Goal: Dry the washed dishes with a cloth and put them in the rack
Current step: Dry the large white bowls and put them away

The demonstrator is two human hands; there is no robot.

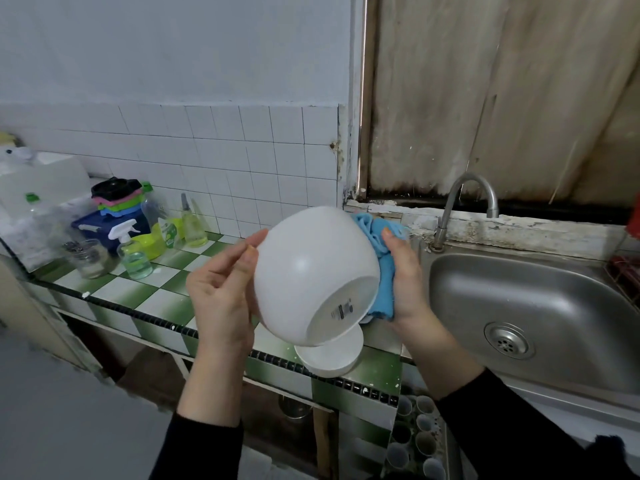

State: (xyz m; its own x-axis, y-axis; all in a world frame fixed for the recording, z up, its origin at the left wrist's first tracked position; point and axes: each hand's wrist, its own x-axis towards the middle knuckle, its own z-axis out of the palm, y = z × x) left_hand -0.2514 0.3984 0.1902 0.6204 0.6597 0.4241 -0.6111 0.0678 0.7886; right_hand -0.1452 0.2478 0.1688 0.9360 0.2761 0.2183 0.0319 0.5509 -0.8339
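At the far left of the green-and-white tiled surface (145,296) stand a glass jar (90,258) and a clear spray bottle of pale green liquid (133,252), close together. Moving right, the person's left hand (221,292) is raised above the surface's front edge. Its grip is set on the left side of a round white bowl (311,271), fingers bent against the wall; how far they reach behind it I cannot make out. The bowl is held in the air, tilted, its flat labelled base turned towards the person. Directly under it a shallow white dish (332,355) sits on the surface near the edge. A crumpled blue cloth (384,271) is pressed against the bowl's right side, and the right hand (407,282) has its grip closed round that cloth. Further right lies a stainless steel sink (519,306) with a curved metal tap (464,206) behind it, and at the very edge something red (623,268), possibly the rack.
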